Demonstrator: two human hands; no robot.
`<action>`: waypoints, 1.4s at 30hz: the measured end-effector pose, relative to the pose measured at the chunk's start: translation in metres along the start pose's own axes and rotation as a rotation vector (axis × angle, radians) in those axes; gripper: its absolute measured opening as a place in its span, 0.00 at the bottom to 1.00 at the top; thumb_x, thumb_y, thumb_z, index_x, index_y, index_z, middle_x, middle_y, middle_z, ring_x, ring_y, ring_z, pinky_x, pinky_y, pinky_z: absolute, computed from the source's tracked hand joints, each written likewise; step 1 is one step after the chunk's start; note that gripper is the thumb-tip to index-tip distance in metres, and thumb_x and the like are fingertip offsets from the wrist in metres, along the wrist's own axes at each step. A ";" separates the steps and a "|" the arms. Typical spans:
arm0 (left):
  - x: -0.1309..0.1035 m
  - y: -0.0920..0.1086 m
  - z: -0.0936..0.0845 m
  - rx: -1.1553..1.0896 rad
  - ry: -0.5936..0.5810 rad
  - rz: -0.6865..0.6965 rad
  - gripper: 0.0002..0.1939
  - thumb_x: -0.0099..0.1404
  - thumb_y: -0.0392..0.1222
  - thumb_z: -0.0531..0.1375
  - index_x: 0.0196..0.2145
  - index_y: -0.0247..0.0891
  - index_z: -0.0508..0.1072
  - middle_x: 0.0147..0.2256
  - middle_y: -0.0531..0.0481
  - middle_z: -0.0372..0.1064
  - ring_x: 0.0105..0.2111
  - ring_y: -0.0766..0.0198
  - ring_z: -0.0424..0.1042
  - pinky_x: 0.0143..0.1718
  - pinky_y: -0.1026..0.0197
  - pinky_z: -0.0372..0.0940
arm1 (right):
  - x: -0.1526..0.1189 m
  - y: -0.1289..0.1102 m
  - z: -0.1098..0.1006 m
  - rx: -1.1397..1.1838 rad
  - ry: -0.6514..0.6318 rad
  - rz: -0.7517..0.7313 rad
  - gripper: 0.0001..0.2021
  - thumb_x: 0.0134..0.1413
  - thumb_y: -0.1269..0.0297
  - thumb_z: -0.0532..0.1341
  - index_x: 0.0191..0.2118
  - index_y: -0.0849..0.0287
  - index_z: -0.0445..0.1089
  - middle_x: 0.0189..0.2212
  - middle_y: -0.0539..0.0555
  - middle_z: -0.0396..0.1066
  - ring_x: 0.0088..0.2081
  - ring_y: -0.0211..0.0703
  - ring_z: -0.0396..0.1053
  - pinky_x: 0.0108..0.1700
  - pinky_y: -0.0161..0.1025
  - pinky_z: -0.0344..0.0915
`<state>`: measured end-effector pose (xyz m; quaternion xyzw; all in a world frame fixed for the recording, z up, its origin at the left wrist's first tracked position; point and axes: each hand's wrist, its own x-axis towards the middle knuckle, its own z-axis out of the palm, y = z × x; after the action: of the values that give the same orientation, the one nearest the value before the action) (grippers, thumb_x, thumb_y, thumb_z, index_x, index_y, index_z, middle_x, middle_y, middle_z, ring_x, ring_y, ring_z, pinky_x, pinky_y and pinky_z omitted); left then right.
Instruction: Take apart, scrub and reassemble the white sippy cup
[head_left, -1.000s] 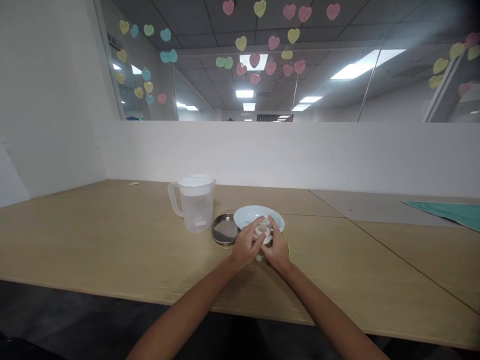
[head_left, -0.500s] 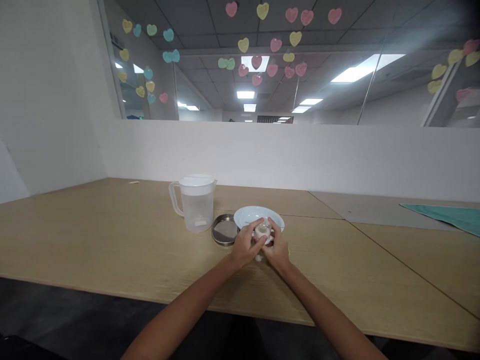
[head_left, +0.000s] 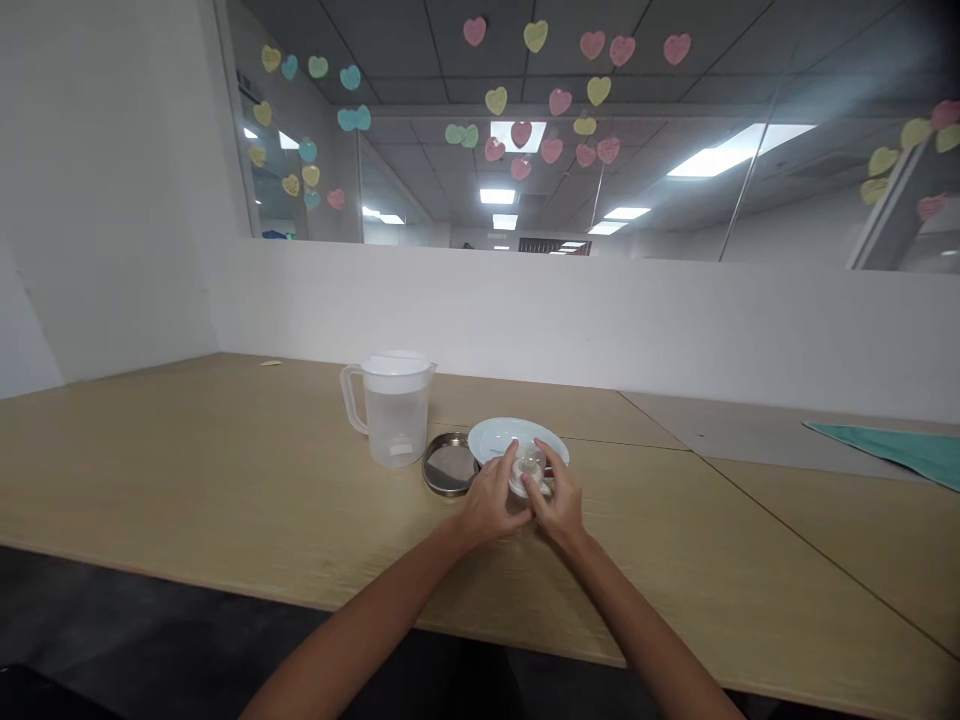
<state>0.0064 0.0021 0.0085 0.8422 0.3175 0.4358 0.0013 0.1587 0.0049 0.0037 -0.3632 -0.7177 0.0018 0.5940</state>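
Between both hands is a small white cup-like piece with a clear rounded top (head_left: 529, 466); its exact kind is too small to make out. My left hand (head_left: 487, 502) is closed around its left side. My right hand (head_left: 561, 502) grips the right side, its thumb across the front and its fingers over the top. Just behind them lies a shallow white bowl (head_left: 487, 438), partly hidden by the fingers. A round steel dish (head_left: 448, 464) sits beside my left hand, its right edge close to the bowl.
A translucent plastic pitcher (head_left: 397, 420) with a lid stands left of the steel dish. The wooden table (head_left: 225, 470) meets a white wall (head_left: 420, 300) at the back. A green cloth (head_left: 892, 450) lies at the far right, and a small pale piece (head_left: 271, 363) lies far left.
My hands have shifted slightly around the small white piece, which now sits a little lower. The right thumb has moved across its front. The whole view has tilted slightly.
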 end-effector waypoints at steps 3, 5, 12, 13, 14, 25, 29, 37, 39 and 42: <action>-0.002 0.003 0.007 0.029 0.008 0.030 0.47 0.59 0.45 0.59 0.64 0.36 0.31 0.62 0.34 0.46 0.59 0.48 0.54 0.56 0.45 0.56 | 0.001 -0.001 0.001 0.014 0.026 0.052 0.23 0.55 0.54 0.55 0.55 0.57 0.61 0.47 0.58 0.69 0.39 0.45 0.69 0.42 0.42 0.68; -0.002 0.004 0.007 0.032 0.010 0.035 0.47 0.60 0.45 0.58 0.64 0.35 0.31 0.61 0.34 0.48 0.59 0.48 0.55 0.56 0.45 0.56 | 0.001 -0.002 0.001 0.031 0.036 0.089 0.23 0.56 0.54 0.55 0.55 0.58 0.61 0.45 0.58 0.70 0.38 0.44 0.69 0.41 0.41 0.68; 0.002 0.004 0.002 0.080 0.037 0.061 0.49 0.55 0.43 0.60 0.65 0.37 0.33 0.60 0.36 0.51 0.54 0.50 0.61 0.54 0.46 0.59 | -0.003 -0.003 0.006 0.028 0.094 0.122 0.25 0.56 0.53 0.55 0.56 0.58 0.60 0.48 0.59 0.68 0.43 0.46 0.69 0.46 0.43 0.67; 0.002 0.003 0.001 0.097 0.046 0.065 0.49 0.54 0.43 0.60 0.64 0.38 0.34 0.59 0.37 0.54 0.52 0.50 0.62 0.53 0.46 0.60 | -0.004 -0.001 0.007 0.037 0.107 0.108 0.25 0.55 0.53 0.55 0.57 0.58 0.59 0.50 0.60 0.67 0.46 0.47 0.69 0.47 0.44 0.66; 0.003 0.003 0.001 0.114 0.055 0.068 0.49 0.53 0.43 0.61 0.64 0.38 0.35 0.58 0.38 0.56 0.50 0.51 0.64 0.52 0.47 0.61 | -0.006 0.002 0.008 0.049 0.124 0.093 0.25 0.55 0.54 0.56 0.57 0.58 0.58 0.51 0.60 0.66 0.48 0.48 0.68 0.49 0.45 0.66; 0.004 0.005 0.001 0.188 0.052 0.043 0.51 0.52 0.55 0.62 0.64 0.34 0.41 0.50 0.37 0.63 0.46 0.50 0.66 0.49 0.47 0.61 | 0.007 0.001 0.009 0.332 0.534 0.184 0.30 0.53 0.55 0.58 0.59 0.58 0.50 0.55 0.63 0.59 0.52 0.48 0.64 0.53 0.49 0.63; 0.004 0.007 -0.001 0.194 0.060 0.036 0.48 0.53 0.57 0.62 0.63 0.35 0.44 0.48 0.38 0.65 0.46 0.50 0.66 0.49 0.48 0.61 | 0.018 0.007 0.000 0.289 0.454 0.300 0.26 0.49 0.57 0.60 0.55 0.58 0.59 0.53 0.60 0.61 0.51 0.48 0.63 0.53 0.48 0.61; 0.003 0.005 0.000 0.205 0.035 0.024 0.47 0.54 0.57 0.61 0.63 0.35 0.45 0.48 0.39 0.65 0.47 0.51 0.66 0.50 0.49 0.60 | 0.014 0.041 0.005 0.270 0.117 0.374 0.22 0.34 0.71 0.54 0.40 0.55 0.75 0.50 0.58 0.63 0.54 0.51 0.61 0.53 0.49 0.61; 0.003 0.005 0.000 0.203 0.033 0.017 0.47 0.54 0.57 0.61 0.63 0.34 0.44 0.49 0.39 0.65 0.48 0.51 0.65 0.50 0.49 0.60 | 0.014 0.045 0.006 0.323 0.059 0.387 0.22 0.34 0.71 0.53 0.39 0.54 0.75 0.50 0.57 0.63 0.53 0.50 0.62 0.51 0.47 0.64; 0.003 0.006 -0.001 0.187 0.023 0.007 0.47 0.54 0.56 0.62 0.63 0.36 0.44 0.50 0.39 0.64 0.49 0.51 0.65 0.50 0.48 0.60 | 0.015 0.047 0.007 0.331 -0.021 0.366 0.19 0.40 0.69 0.55 0.39 0.53 0.76 0.50 0.57 0.64 0.52 0.49 0.63 0.50 0.47 0.63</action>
<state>0.0100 -0.0010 0.0131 0.8348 0.3537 0.4137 -0.0827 0.1769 0.0500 -0.0057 -0.3848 -0.6361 0.2310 0.6276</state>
